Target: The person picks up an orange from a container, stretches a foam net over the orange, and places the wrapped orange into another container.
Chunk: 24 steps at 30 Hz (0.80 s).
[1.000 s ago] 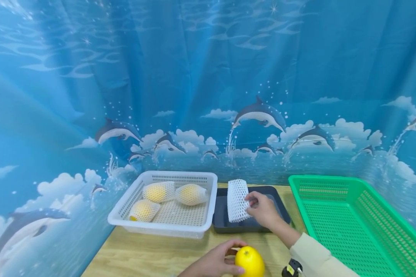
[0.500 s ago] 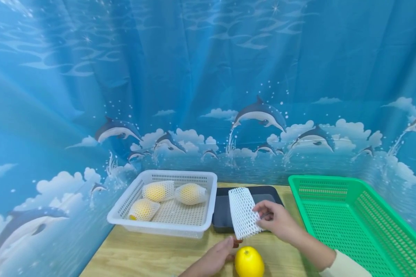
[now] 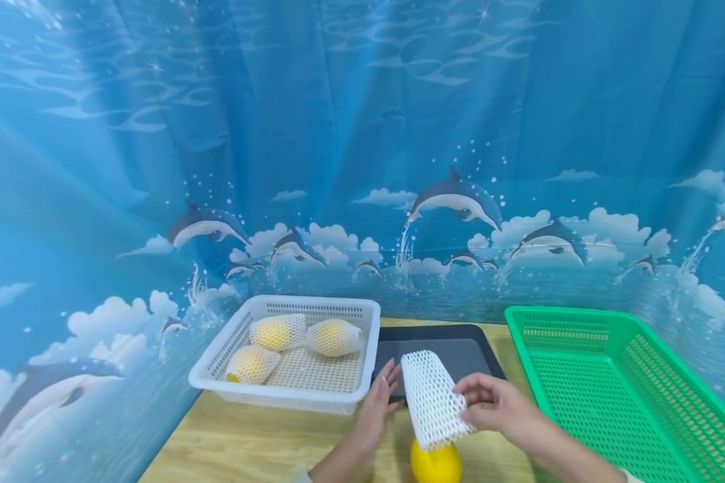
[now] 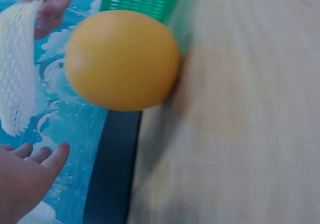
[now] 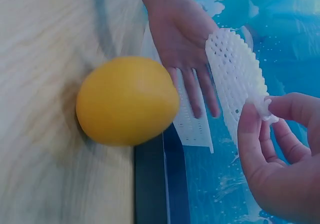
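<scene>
My right hand (image 3: 501, 410) pinches a white foam net sleeve (image 3: 433, 401) by its lower right edge, between thumb and fingers, as the right wrist view shows. The sleeve hangs flattened above a yellow round fruit (image 3: 436, 464), covering its top in the head view. That fruit (image 5: 127, 101) stands on the wooden table, with neither hand touching it. Just left of the sleeve, my left hand (image 3: 371, 409) is held up with its fingers straight and its palm facing the sleeve. It holds nothing, and the right wrist view shows a gap between it and the sleeve.
At the back left, a white basket (image 3: 284, 402) contains several yellow fruits in foam nets. A black tray (image 3: 459, 335) lies behind the hands. To the right stands a large green basket (image 3: 580, 402). A blue dolphin curtain (image 3: 338, 134) hangs behind the wooden table (image 3: 248, 436).
My right hand has drawn the foam net sleeve out of the black tray, toward the yellow fruit. My left hand has let go of the fruit and risen beside the sleeve.
</scene>
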{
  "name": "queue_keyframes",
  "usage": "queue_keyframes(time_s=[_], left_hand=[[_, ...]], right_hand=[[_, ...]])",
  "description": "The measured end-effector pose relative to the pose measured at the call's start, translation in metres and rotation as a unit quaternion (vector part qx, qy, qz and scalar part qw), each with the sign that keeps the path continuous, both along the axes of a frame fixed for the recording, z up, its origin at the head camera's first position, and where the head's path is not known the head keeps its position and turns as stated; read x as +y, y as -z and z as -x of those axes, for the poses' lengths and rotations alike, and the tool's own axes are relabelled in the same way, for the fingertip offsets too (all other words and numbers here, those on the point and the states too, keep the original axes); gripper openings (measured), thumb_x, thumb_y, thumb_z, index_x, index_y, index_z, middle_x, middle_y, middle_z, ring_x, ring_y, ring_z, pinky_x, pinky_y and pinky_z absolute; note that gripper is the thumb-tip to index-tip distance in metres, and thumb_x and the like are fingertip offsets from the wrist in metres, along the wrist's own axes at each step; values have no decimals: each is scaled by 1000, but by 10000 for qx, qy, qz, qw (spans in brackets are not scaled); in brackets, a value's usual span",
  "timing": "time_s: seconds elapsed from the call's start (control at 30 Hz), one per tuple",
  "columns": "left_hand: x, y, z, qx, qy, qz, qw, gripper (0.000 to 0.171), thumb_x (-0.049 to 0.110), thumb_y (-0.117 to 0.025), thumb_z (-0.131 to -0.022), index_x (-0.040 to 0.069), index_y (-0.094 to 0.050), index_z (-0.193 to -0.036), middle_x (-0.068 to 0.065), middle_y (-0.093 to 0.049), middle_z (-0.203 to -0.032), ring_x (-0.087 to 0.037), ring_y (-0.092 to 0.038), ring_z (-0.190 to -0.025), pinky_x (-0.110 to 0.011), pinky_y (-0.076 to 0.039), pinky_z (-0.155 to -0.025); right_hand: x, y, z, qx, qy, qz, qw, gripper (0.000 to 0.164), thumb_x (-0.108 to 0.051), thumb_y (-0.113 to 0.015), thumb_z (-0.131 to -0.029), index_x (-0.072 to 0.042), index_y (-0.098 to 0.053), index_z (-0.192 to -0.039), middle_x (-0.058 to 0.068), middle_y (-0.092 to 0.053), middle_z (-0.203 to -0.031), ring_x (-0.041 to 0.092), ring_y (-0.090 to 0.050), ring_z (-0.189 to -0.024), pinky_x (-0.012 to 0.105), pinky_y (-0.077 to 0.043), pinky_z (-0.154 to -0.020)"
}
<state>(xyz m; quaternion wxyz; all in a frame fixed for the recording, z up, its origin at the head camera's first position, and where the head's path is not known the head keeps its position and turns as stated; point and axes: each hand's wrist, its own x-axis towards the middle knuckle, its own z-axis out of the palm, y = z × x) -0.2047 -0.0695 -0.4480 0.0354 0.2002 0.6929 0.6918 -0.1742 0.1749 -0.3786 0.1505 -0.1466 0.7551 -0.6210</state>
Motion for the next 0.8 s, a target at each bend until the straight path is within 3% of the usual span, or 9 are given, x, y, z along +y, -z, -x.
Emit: queue_keyframes(time_s=[0.13, 0.23, 0.37, 0.53, 0.8], left_hand=[[-2, -8, 6, 46, -60, 62, 10000, 56, 38, -21, -108, 6, -24, -153, -15, -31, -155, -35, -32, -140, -47, -39, -108], [-4, -14, 8, 140, -165, 349, 9992, 53, 40, -26, -107, 10, -34, -150, -11, -39, -151, -30, -40, -136, -44, -41, -107], [-1, -18, 12, 250, -336, 674, 9968, 49, 37, -35, -106, 5, -49, -140, -15, -52, -140, -29, -55, -120, -43, -48, -100], [1, -17, 15, 159, -639, 943, 9934, 34, 27, -53, -101, 1, -65, -120, -13, -68, -116, -25, -64, -104, -33, -56, -85], [1, -15, 13, 126, -650, 889, 9938, 21, 12, -70, -89, -2, -68, -105, -10, -69, -96, -16, -65, -88, -22, -55, -79]], right_hand=[[4, 5, -4, -112, -320, 386, 9987, 34, -5, -66, -88, 4, -53, -118, 10, -60, -100, 21, -59, -88, 33, -57, -78], [7, 7, -4, -166, -534, 608, 9966, 31, -3, -63, -89, 2, -53, -118, 10, -61, -102, 21, -61, -89, 34, -57, -78], [9, 8, -5, -229, -652, 688, 9952, 29, -2, -61, -90, 2, -53, -118, 11, -62, -104, 22, -62, -91, 35, -57, -79], [7, 7, -5, -317, -814, 654, 9940, 32, -2, -61, -90, 3, -55, -120, 12, -63, -105, 24, -62, -92, 36, -57, -79], [5, 4, -3, -328, -1109, 862, 9896, 33, -1, -59, -91, 5, -51, -123, 14, -65, -108, 24, -64, -95, 35, -57, -79]])
